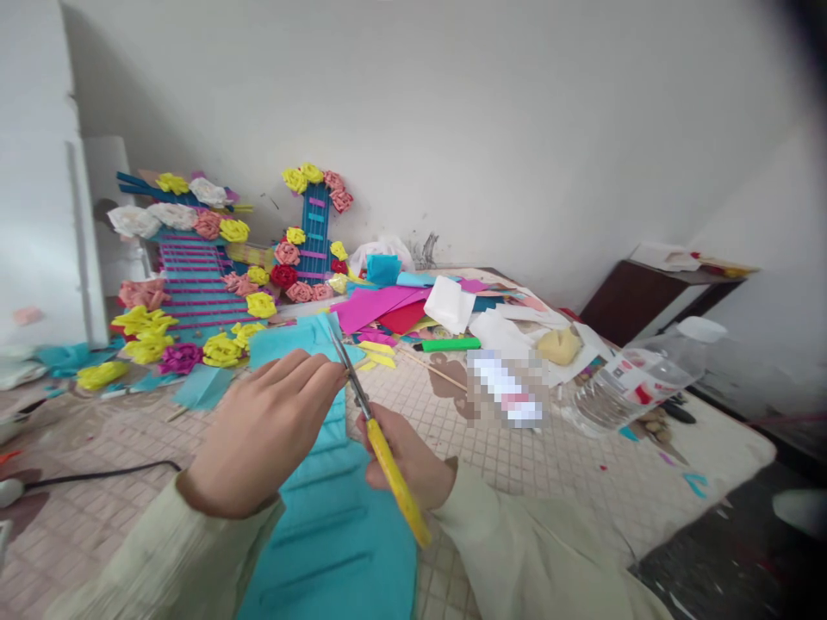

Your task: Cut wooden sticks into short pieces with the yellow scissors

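Observation:
A turquoise paper-covered cutout [342, 525], with several raised lines across it, lies on the table in front of me. Its narrower upper part passes under my left hand [275, 418]. That hand is closed over the turquoise piece, fingers together; its fingertips are partly hidden. My right hand [407, 461] grips scissors [391, 478] with yellow handles. Their metal blades point up and away, close beside my left fingers, over the turquoise paper. The blades look nearly closed.
Two upright guitar-shaped crafts with paper flowers [207, 275] [314, 232] stand at the wall. Coloured paper sheets [381, 306], a green marker [450, 344] and a wooden stick [436, 370] lie behind my hands. A plastic bottle [639, 379] stands right; a black cable [103, 474] lies left.

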A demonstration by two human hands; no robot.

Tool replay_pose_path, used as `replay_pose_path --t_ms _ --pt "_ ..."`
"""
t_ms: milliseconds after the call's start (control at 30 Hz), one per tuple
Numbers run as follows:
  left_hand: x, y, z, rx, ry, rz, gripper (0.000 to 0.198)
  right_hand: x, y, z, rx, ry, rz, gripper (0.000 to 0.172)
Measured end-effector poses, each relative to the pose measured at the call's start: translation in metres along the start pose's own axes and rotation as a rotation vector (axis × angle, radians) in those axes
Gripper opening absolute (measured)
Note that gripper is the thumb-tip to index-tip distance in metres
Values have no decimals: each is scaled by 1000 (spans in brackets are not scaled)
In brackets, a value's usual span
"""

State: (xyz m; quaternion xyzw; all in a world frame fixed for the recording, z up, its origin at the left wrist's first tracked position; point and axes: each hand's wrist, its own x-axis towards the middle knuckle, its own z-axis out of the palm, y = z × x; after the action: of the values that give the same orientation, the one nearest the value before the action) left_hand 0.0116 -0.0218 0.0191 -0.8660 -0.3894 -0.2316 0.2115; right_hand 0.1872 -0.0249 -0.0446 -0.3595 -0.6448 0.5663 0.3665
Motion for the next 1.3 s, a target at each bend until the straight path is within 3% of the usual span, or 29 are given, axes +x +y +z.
replay_pose_path --t_ms 167,333,533,767,1000,1167,1300 --pt "2 6 -5 -268 -6 -142 31 2 2 -3 -113 80 -165 30" --pt "0 7 -17 -466 -19 -170 30 4 16 -6 -251 161 -266 40" --pt "-2 5 -27 -511 -6 -120 22 2 17 -11 -406 204 -307 49" --pt "0 6 -25 -466 119 -107 26 4 20 -13 -434 178 -453 55" --pt "1 6 -24 -608 75 -184 24 5 8 -17 -417 119 -442 79" --pt "1 5 -23 -696 50 -226 23 6 4 -21 -452 96 -460 86" --pt "3 3 -23 -965 -115 -313 23 6 10 -27 -514 67 -495 97"
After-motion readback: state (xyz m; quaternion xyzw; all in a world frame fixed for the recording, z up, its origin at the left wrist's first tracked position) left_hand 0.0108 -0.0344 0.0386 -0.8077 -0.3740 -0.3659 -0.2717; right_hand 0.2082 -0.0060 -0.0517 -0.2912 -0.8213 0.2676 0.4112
